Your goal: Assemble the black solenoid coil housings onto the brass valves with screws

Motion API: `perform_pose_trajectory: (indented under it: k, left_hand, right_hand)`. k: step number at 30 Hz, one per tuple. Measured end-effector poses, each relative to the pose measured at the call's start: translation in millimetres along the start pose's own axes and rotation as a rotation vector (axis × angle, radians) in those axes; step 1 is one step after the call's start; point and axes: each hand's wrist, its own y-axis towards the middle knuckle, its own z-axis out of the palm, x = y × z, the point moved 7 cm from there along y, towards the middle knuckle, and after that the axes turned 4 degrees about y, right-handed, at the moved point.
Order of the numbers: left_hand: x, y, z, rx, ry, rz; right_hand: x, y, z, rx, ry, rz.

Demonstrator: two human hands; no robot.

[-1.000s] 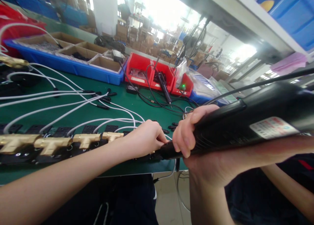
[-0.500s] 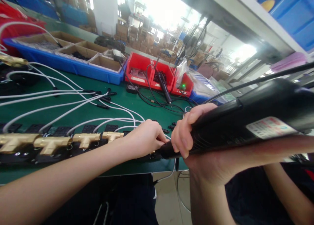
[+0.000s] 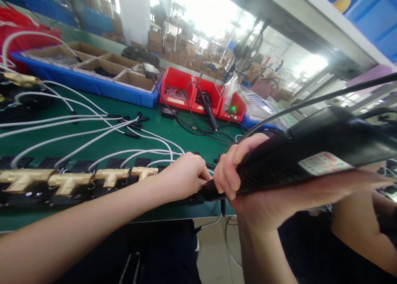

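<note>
My right hand (image 3: 231,168) is wrapped round the body of a black electric screwdriver (image 3: 285,156), which tilts down to the left. Its tapered nose ends beside the fingertips of my left hand (image 3: 187,174). Those fingers are pinched together at the screwdriver's front end, over the end of a row of black parts; what they hold is hidden. To the left along this row sit several brass tee fittings (image 3: 70,181) on black housings, with white cables (image 3: 114,151) running from them. The screwdriver's tip and the spot under it cannot be seen.
Across the green bench (image 3: 149,110) stand a divided blue tray (image 3: 118,93) and red bins (image 3: 176,87). A second, slim screwdriver (image 3: 209,110) leans on a bin with its cord. A shelf (image 3: 328,23) hangs above right. At the right edge shows another person's arm (image 3: 356,222).
The screwdriver's rear end has swung slightly down and left, with my right hand shifting a little left. My left hand stays almost in place. At right, the other person's arm has moved.
</note>
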Motion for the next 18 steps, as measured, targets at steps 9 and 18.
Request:
perform_pose_trajectory:
  k: [9, 18]
  left_hand:
    - [-7, -16, -19.1, -0.053, 0.121, 0.027]
    - [-1, -51, -22.7, -0.081, 0.239, 0.125]
  right_hand:
    - [24, 0, 11, 0.029, 0.139, -0.047]
    - [15, -3, 17, 0.02, 0.15, 0.02]
